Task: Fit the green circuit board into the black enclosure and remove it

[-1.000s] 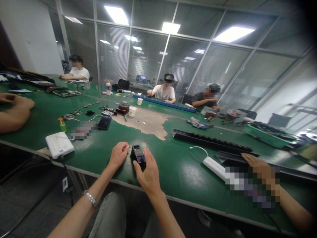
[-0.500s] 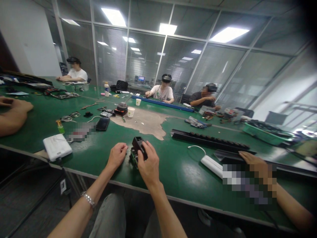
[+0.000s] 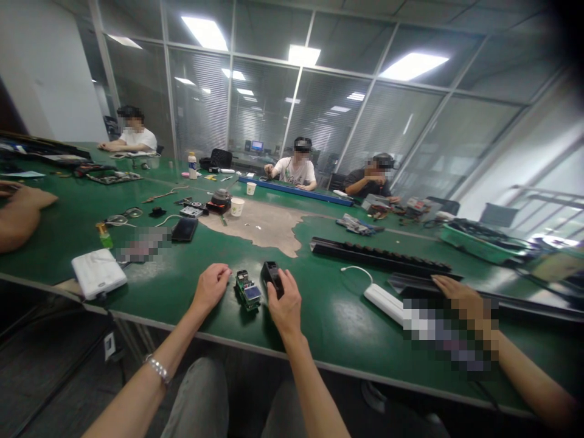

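My right hand (image 3: 287, 304) grips a black plastic casing (image 3: 272, 274), thumb on its left side and fingers over its right. Just left of the casing, a small green circuit board (image 3: 249, 296) with a bluish screen stands on the table, apart from both hands. My left hand (image 3: 212, 287) rests on the table left of the board, its fingers curled in. Whatever those fingers may hold is hidden.
The green table (image 3: 328, 310) carries a white box (image 3: 99, 274) on the left, a black phone (image 3: 185, 229), a paper cup (image 3: 236, 207), a black rail (image 3: 378, 255) and a white power strip (image 3: 383, 303). Another person's hand (image 3: 460, 295) reaches in from the right.
My right hand has shifted the black casing off the circuit board to the right, so the board and its screen show. My left hand stays near the same place, still curled.
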Available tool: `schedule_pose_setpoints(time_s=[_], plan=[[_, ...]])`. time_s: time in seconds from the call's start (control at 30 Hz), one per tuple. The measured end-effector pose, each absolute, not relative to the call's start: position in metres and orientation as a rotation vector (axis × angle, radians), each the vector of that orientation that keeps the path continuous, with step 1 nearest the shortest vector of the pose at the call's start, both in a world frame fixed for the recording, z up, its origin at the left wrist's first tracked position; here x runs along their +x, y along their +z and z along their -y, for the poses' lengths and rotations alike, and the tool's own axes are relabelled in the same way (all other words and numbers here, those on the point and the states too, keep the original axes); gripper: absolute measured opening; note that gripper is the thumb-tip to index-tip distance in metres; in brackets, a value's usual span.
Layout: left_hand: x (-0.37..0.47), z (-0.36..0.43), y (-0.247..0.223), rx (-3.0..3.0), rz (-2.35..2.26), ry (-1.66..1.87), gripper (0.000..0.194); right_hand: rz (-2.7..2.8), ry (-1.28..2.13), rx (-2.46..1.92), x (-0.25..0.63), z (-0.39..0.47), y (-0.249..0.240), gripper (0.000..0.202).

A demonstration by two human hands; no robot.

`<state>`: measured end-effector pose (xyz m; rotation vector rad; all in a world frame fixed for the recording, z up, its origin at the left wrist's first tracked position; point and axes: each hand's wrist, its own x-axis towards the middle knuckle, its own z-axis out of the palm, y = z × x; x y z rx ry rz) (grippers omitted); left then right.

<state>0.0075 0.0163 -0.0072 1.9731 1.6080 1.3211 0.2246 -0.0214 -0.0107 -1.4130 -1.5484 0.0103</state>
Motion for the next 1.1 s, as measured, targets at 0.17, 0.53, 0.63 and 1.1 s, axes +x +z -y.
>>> schedule_pose_setpoints(time_s=[0.17,0.53,0.63,1.1], plan=[[0.008,-0.016,-0.008,1.972,-1.592,1.326,0.026,1.526,-0.01,-1.458,0.228,0.025,-0.012,0.054],[0.008,-0.018,-0.009,1.97,-1.609,1.332,0.024,1.609,0.056,-1.41,0.227,0.028,-0.012,0.045],[0.007,-0.018,-0.009,1.971,-1.612,1.323,0.024,1.516,0.119,-1.367,0.223,0.03,0.001,0.039],[0.002,-0.015,-0.008,1.886,-1.581,1.407,0.022,1.75,0.166,-1.272,0.167,0.045,0.04,0.034]])
